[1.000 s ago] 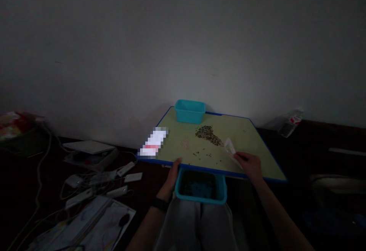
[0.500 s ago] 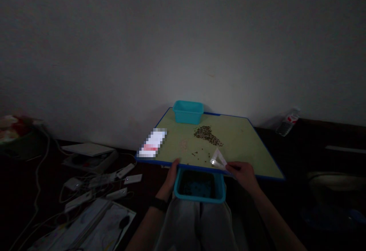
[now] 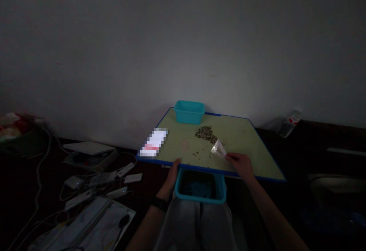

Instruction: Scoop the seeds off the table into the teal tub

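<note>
A small green table (image 3: 246, 144) with a blue rim stands against a white wall. A pile of dark beans (image 3: 206, 133) lies on it, with loose beans scattered nearer me. My right hand (image 3: 240, 164) is closed on a folded white paper card (image 3: 219, 148) whose edge rests by the pile's near side. My left hand (image 3: 172, 175) holds the near teal bin (image 3: 200, 187) at its left side, just under the table's front edge, above my lap. A second teal bin (image 3: 189, 112) sits at the table's far edge.
A phone (image 3: 153, 143) lies on the table's left part. On the dark floor to the left lie cables, chargers (image 3: 94, 184), a flat white box (image 3: 88, 148) and papers (image 3: 94, 224). A plastic bottle (image 3: 288, 123) lies by the wall at the right.
My right hand with the card swept from the pile toward the table's front edge, then moved back up toward the pile. My left hand stayed on the near bin.
</note>
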The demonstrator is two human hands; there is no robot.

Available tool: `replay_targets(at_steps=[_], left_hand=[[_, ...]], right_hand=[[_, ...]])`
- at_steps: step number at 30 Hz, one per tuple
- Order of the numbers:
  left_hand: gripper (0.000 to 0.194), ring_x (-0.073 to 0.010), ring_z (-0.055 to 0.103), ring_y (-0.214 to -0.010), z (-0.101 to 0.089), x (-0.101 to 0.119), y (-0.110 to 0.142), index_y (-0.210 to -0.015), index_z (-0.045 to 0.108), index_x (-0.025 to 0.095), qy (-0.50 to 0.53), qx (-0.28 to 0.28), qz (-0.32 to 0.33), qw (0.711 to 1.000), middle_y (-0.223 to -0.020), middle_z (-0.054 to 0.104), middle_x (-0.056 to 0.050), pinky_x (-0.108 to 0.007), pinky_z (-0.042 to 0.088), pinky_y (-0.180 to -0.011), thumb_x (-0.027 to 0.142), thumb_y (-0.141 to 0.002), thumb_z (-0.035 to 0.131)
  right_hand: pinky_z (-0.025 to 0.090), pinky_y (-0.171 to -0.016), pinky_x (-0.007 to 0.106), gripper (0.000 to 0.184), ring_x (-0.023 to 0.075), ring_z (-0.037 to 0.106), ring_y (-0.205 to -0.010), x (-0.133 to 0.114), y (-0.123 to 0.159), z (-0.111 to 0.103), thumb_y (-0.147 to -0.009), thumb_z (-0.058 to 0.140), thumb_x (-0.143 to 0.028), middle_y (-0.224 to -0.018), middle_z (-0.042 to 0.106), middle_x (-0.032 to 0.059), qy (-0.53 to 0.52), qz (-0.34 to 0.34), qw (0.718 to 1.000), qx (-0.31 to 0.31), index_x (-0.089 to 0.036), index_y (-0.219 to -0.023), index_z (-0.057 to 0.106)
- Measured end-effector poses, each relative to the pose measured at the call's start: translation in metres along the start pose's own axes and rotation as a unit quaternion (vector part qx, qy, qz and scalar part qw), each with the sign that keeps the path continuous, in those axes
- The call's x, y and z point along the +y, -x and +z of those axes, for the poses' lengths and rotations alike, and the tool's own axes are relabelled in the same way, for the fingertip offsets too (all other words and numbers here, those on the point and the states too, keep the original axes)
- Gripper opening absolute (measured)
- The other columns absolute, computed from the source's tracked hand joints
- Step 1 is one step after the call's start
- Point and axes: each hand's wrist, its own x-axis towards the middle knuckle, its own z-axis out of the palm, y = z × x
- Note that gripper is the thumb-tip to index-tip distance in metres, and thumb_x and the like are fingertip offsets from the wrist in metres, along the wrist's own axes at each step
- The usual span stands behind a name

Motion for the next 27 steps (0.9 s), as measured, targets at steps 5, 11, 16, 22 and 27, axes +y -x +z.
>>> replay_targets(at_steps=[5,11,16,22,27], left_hand=[[0.038,-0.0283,0.07,-0.117,0.0,0.001,0.002,-0.112,0.071,0.015,0.0,-0.01,0.005,1.0,-0.117,0.08,-0.01,-0.043,0.045,-0.114,0.044,-0.091,0.059],[0.04,-0.0306,0.07,-0.116,-0.002,0.0,-0.001,-0.111,0.073,0.014,-0.009,-0.015,0.007,1.0,-0.116,0.08,-0.011,-0.045,0.045,-0.113,0.046,-0.089,0.062],[0.041,-0.0304,0.069,-0.117,-0.003,-0.001,-0.002,-0.112,0.073,0.015,-0.011,-0.013,0.011,1.0,-0.118,0.079,-0.011,-0.045,0.045,-0.114,0.048,-0.089,0.062],[0.043,-0.0311,0.068,-0.12,-0.003,-0.002,-0.001,-0.114,0.072,0.016,-0.01,-0.015,0.009,1.0,-0.121,0.078,-0.012,-0.046,0.045,-0.114,0.049,-0.088,0.063],[0.043,-0.0315,0.068,-0.119,-0.005,-0.002,-0.003,-0.11,0.073,0.015,-0.017,-0.015,0.022,0.999,-0.117,0.079,-0.011,-0.046,0.042,-0.116,0.049,-0.087,0.063]], right_hand=[[0.059,-0.08,0.041,0.03,0.0305,0.076,-0.083,-0.005,-0.005,0.01,-0.078,0.067,-0.043,-0.091,0.081,0.0095,0.033,-0.02,0.998,-0.044,-0.021,-0.09,0.084],[0.059,-0.078,0.041,0.029,0.03,0.076,-0.082,-0.014,0.014,0.012,-0.08,0.067,-0.043,-0.089,0.081,0.0064,0.01,-0.031,0.991,-0.129,-0.022,-0.091,0.084],[0.06,-0.078,0.04,0.028,0.03,0.076,-0.082,-0.027,0.028,0.012,-0.08,0.066,-0.043,-0.088,0.081,0.0056,0.001,-0.042,0.987,-0.157,-0.023,-0.089,0.084],[0.06,-0.078,0.04,0.028,0.0291,0.076,-0.082,-0.022,0.013,0.016,-0.079,0.068,-0.044,-0.089,0.081,0.0064,-0.024,-0.023,0.994,-0.1,-0.023,-0.09,0.084],[0.058,-0.085,0.043,0.029,0.0309,0.076,-0.089,-0.012,-0.017,0.026,-0.082,0.066,-0.041,-0.096,0.081,0.0098,0.055,-0.009,0.998,-0.008,-0.021,-0.094,0.083]])
